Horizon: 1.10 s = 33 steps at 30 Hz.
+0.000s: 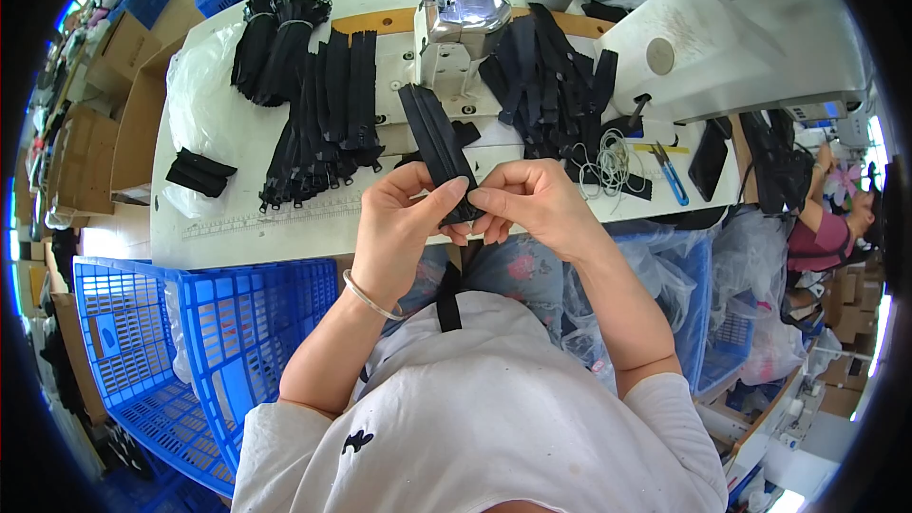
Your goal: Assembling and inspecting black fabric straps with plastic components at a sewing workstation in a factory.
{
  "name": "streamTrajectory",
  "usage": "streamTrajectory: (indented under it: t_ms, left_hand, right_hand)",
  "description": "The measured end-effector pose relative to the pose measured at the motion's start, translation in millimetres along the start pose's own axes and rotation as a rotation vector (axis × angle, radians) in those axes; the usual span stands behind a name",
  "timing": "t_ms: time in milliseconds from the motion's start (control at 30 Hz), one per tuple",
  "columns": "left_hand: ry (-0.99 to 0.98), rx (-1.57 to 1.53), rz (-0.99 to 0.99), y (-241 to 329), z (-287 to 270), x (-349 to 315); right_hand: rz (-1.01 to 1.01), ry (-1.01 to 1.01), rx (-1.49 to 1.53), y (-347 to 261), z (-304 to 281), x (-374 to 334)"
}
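Note:
A black zipper (435, 133) is held between my two hands near the front edge of the sewing table (328, 249). My left hand (404, 218) pinches its lower end from the left, thumb on top. From the right, my right hand (537, 201) pinches the same end with thumb and fingers, the two thumbs almost touching. The zipper's far end points up toward the sewing machine head (461, 24). Behind it lies another dark strip (465, 133), partly covered. Several black zippers (323, 128) lie in rows on the left, and a loose pile of black zipper strips (546, 76) lies on the right.
Blue-handled snips (673, 179), a coil of pale cord (608, 166) and a black phone (708, 161) lie on the right. A clear plastic bag (204, 95) and a folded black piece (199, 173) lie left. Blue crates (209, 342) stand below the table.

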State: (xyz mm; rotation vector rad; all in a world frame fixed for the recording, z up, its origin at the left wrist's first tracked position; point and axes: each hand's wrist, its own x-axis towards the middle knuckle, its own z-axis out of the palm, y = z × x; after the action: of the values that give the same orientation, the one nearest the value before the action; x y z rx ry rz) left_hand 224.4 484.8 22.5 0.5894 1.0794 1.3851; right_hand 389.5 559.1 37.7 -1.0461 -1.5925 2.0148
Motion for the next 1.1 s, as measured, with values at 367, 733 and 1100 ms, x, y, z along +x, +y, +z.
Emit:
streamTrajectory:
  t_ms: [367, 733, 1100]
  left_hand:
    - [-0.006, 0.009, 0.039, 5.1, -0.8, 3.4]
    - [-0.025, 0.023, 0.191, 24.6, -1.3, 27.0]
    - [-0.058, -0.015, 0.085, 49.8, 3.6, 43.1]
  right_hand:
    - [-0.066, 0.05, 0.027, -4.0, 8.3, -0.8]
    - [-0.235, 0.225, -0.2, -13.4, 18.4, -10.0]
    - [-0.287, 0.23, -0.176, -16.1, 19.8, 2.0]
